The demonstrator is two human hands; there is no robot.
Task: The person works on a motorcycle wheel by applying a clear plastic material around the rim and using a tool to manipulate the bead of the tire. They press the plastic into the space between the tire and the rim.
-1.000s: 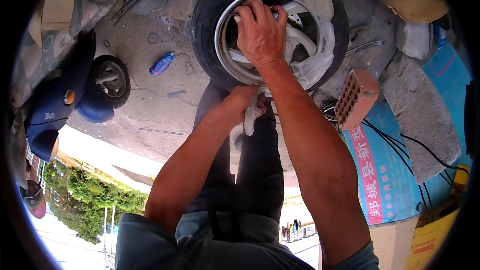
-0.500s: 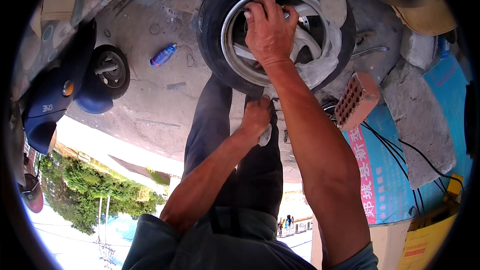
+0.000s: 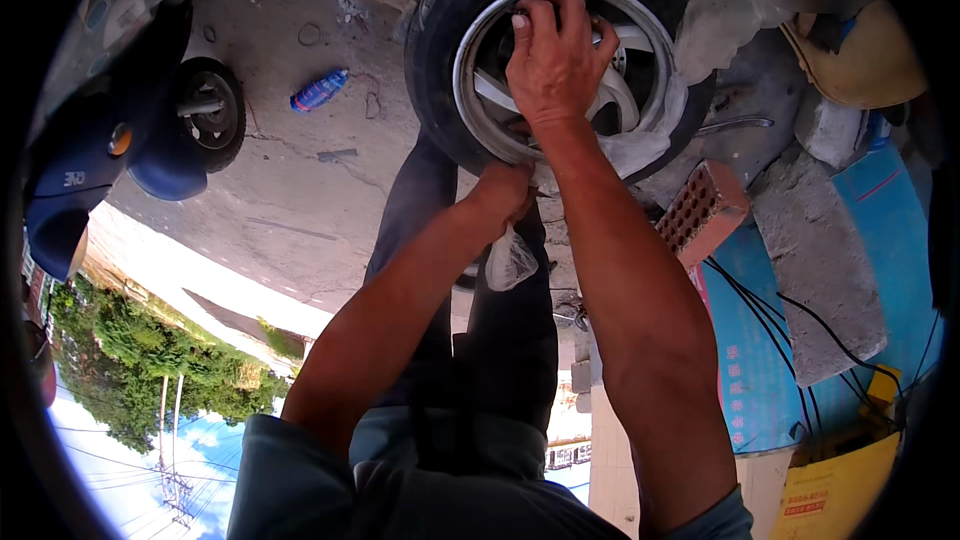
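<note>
A wheel [image 3: 470, 105] with a black tyre and a silver spoked rim stands before me at the top middle. My right hand [image 3: 560, 70] reaches inside the rim with its fingers curled at the spokes; the fingertips are partly hidden. Along the right side of the tyre runs a strip of clear plastic film [image 3: 705, 40], reaching down to the near edge. There my left hand [image 3: 503, 192] is closed on the film, close against the tyre. A loose, crumpled film end [image 3: 510, 260] hangs below that hand, in front of my dark trousers.
A blue spray can [image 3: 320, 90] lies on the concrete floor. To the left stands a dark blue scooter [image 3: 75, 180] with a small wheel. On the right are a perforated brick [image 3: 703, 210], a stone slab [image 3: 820, 260], black cables [image 3: 765, 320] and a yellow package [image 3: 835, 490].
My left hand has moved up to the tyre's near edge, and more of the loose film now hangs below it. My right hand stays at the spokes. The whole view has shifted slightly.
</note>
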